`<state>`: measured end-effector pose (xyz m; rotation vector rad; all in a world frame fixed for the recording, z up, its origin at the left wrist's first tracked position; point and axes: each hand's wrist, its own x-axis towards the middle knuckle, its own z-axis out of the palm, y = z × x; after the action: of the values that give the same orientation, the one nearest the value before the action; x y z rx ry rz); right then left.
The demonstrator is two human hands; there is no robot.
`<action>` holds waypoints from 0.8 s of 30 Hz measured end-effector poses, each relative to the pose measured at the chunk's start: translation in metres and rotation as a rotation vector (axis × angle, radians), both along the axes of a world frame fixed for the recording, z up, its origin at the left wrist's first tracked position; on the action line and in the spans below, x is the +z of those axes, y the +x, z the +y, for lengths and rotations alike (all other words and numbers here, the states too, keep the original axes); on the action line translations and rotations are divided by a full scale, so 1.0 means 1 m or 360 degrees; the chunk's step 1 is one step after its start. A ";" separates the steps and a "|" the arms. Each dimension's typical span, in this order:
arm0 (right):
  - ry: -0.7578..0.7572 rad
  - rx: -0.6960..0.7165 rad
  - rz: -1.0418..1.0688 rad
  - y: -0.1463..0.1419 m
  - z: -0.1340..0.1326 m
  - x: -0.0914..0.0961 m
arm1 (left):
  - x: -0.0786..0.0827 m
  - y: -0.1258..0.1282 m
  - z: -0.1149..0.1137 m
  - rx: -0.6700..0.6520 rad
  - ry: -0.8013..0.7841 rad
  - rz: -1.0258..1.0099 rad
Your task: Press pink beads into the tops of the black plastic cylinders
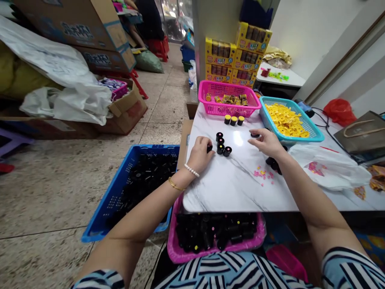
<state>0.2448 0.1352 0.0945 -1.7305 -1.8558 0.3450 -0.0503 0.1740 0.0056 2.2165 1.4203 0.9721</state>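
Observation:
My left hand (200,155), with a pearl bracelet at its wrist, has its fingers closed round a small black cylinder (209,148) at the table's left side. Close by stand several black cylinders (220,149) with pink or yellow dots on top. My right hand (267,143) pinches a flat black piece (255,135) between thumb and fingers above the table. Under the right wrist lie more black pieces (272,162), partly hidden. Small pink and yellow bits (263,174) are scattered nearer me. Three black cylinders with yellow tops (234,120) stand farther back.
Behind are a pink basket (207,108) of small wrapped cylinders, a teal basket (315,134) of yellow rings and stacked yellow boxes (221,56). A plastic bag (337,172) lies right. A blue crate (102,208) and a pink tub (174,249) hold black parts below. A person sits far back.

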 end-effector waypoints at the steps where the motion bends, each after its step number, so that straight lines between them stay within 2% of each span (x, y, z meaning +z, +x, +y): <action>1: 0.0035 -0.0039 -0.0035 0.000 0.012 0.005 | -0.002 -0.001 0.000 -0.0020 0.0021 -0.0008; 5: 0.0309 -0.0053 -0.0316 0.002 0.042 0.020 | -0.010 -0.012 0.000 -0.0201 0.0039 -0.0031; 8: 0.0337 -0.0093 -0.0569 0.016 0.040 0.031 | -0.009 -0.021 -0.012 -0.0231 0.0045 -0.0114; 10: 0.0324 -0.0136 -0.0653 0.029 0.021 0.037 | -0.001 -0.022 -0.028 -0.0163 0.0147 -0.0252; 13: 0.0527 -0.0291 -0.0462 0.046 -0.035 0.037 | 0.023 -0.008 -0.055 -0.0197 0.0374 -0.0399; 16: 0.0617 -0.0592 -0.0243 0.056 -0.098 0.013 | 0.055 0.034 -0.063 -0.0543 0.0406 -0.0314; 18: 0.0604 -0.0759 -0.0126 0.061 -0.129 -0.014 | 0.071 0.076 -0.049 -0.0697 0.0397 -0.0213; 21: 0.0605 -0.0960 0.0028 0.068 -0.151 -0.056 | 0.081 0.144 -0.008 -0.0631 0.0179 0.0165; 24: 0.0645 -0.0917 0.0027 0.071 -0.149 -0.078 | 0.075 0.195 0.034 -0.0467 0.0012 0.0449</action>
<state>0.3155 -0.0135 0.0166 -1.8526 -1.2230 -0.2290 0.1452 0.2077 0.0801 2.5533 1.1476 0.5863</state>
